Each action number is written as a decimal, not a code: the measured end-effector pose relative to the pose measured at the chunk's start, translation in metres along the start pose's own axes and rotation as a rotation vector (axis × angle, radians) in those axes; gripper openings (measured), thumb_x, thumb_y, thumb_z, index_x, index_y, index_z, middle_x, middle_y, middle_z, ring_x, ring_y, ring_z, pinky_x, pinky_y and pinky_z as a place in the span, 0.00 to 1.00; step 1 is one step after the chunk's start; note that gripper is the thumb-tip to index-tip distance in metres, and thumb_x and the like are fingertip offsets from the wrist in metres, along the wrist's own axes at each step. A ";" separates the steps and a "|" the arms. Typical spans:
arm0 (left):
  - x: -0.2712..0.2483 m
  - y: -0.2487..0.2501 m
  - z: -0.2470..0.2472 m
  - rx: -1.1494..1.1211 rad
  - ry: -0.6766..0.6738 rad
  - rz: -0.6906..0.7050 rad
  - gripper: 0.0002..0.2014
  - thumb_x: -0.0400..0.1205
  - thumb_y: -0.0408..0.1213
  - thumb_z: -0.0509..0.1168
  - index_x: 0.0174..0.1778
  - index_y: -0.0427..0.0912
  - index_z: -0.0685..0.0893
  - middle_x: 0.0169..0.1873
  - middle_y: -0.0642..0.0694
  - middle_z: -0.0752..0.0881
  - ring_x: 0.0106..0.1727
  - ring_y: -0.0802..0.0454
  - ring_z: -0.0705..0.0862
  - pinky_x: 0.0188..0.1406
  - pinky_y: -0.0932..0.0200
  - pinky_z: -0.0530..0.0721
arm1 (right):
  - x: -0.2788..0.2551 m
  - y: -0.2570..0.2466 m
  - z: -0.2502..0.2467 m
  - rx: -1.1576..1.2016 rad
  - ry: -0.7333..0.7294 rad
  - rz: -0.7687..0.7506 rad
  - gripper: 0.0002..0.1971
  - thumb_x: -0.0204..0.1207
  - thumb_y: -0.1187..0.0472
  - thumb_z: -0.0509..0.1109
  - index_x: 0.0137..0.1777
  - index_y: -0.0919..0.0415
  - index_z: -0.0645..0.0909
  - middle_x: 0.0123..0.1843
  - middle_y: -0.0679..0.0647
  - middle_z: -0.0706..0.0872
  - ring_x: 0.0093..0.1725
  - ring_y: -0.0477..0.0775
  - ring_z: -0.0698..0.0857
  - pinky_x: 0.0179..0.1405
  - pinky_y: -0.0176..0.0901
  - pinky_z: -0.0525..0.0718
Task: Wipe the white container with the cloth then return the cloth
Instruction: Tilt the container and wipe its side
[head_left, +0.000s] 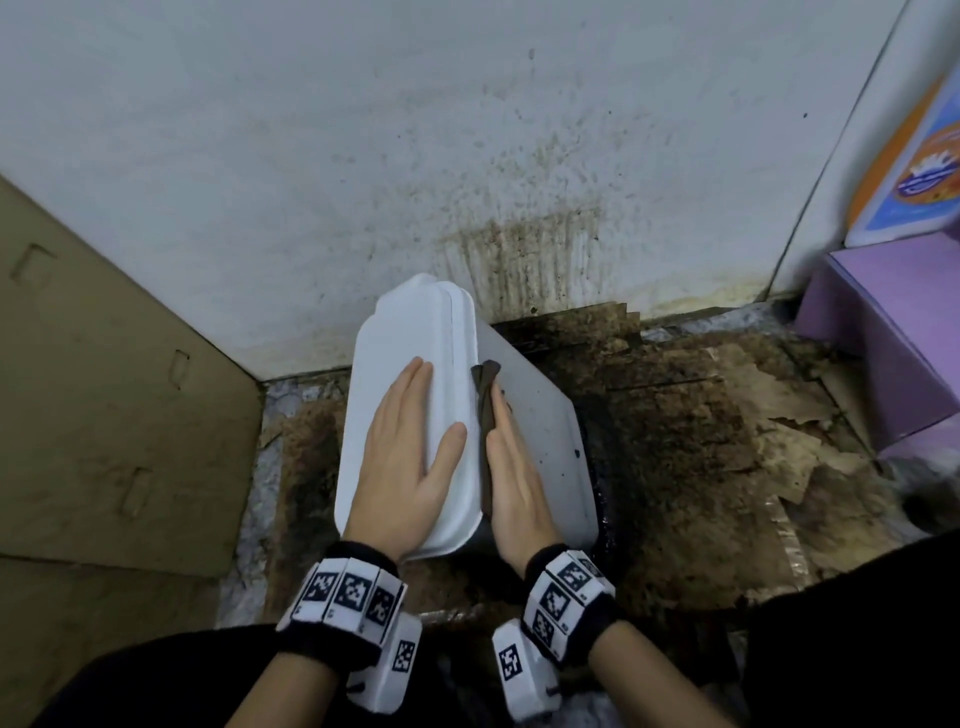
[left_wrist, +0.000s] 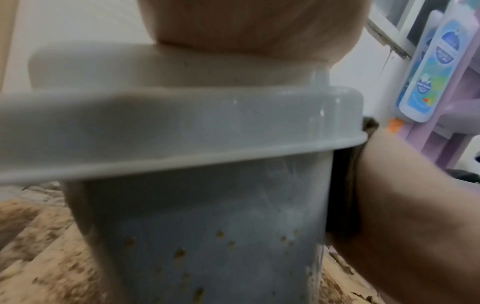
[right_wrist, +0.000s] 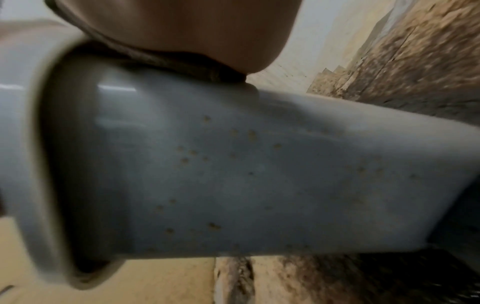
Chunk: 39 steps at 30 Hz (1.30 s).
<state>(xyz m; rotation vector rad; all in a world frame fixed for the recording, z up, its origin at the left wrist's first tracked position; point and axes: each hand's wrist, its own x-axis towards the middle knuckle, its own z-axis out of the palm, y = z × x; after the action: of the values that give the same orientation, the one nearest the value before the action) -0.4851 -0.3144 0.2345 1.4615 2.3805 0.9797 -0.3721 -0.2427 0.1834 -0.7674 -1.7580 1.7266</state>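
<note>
The white container stands tilted on the dirty floor, with its lid facing left and its speckled side facing up and right. My left hand lies flat on the lid with straight fingers. My right hand presses a dark brown cloth against the side, just under the lid's rim, fingers straight. The left wrist view shows the container dotted with brown specks and the cloth squeezed between it and my right hand. In the right wrist view the cloth lies under my palm.
A stained white wall rises right behind the container. A brown cardboard panel closes off the left. A purple box and a colourful package stand at the right. Torn, dirty cardboard covers the floor.
</note>
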 end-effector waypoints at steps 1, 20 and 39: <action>-0.001 -0.001 0.000 0.010 -0.003 0.006 0.35 0.87 0.60 0.51 0.89 0.47 0.56 0.88 0.53 0.57 0.88 0.61 0.53 0.88 0.47 0.56 | -0.001 0.008 -0.002 -0.054 0.004 -0.014 0.26 0.91 0.48 0.44 0.87 0.38 0.46 0.88 0.32 0.50 0.86 0.34 0.48 0.88 0.49 0.48; -0.003 0.002 -0.002 0.045 -0.016 0.018 0.39 0.84 0.59 0.56 0.89 0.46 0.54 0.88 0.53 0.55 0.89 0.57 0.53 0.87 0.45 0.57 | 0.004 0.082 -0.026 -0.106 0.161 0.244 0.27 0.85 0.46 0.43 0.84 0.34 0.49 0.89 0.38 0.50 0.87 0.35 0.47 0.88 0.49 0.46; -0.009 -0.017 -0.016 -0.042 -0.027 -0.020 0.39 0.83 0.59 0.58 0.88 0.49 0.54 0.88 0.57 0.56 0.88 0.60 0.54 0.87 0.54 0.54 | 0.000 0.153 -0.052 -0.146 0.243 0.382 0.31 0.82 0.49 0.46 0.86 0.43 0.50 0.89 0.43 0.53 0.88 0.47 0.53 0.88 0.50 0.48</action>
<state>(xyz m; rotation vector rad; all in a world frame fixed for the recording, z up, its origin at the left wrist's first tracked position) -0.5002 -0.3339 0.2345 1.4244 2.3367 0.9919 -0.3315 -0.2056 0.0318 -1.3904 -1.6591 1.6601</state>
